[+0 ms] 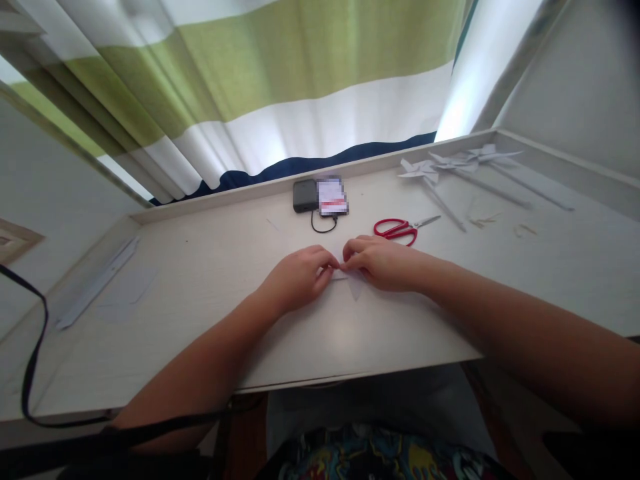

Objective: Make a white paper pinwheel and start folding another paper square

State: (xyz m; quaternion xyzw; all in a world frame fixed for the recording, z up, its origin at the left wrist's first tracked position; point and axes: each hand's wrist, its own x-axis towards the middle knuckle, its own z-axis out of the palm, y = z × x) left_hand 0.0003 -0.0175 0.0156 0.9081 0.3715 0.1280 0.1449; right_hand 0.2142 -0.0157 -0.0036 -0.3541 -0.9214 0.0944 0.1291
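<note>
Near the middle of the white desk, a small piece of white paper [355, 283] is pinched between my two hands. My left hand [303, 275] grips its left side with thumb and fingers together. On the other side, my right hand [376, 261] holds the paper, its fingertips almost meeting those of the left. Much of the paper is hidden by the fingers; a pointed corner shows below the right hand. Just beyond the right hand lie red-handled scissors [400, 230], blades pointing right.
Paper pinwheels on sticks [445, 200] lie at the back right, beside small tan scraps [485, 221]. A dark power bank [305, 196] is cabled to a phone [333, 195] at the back. Paper sheets [131, 283] and folded strips [100, 283] are at left. A black strap [33, 373] hangs at lower left.
</note>
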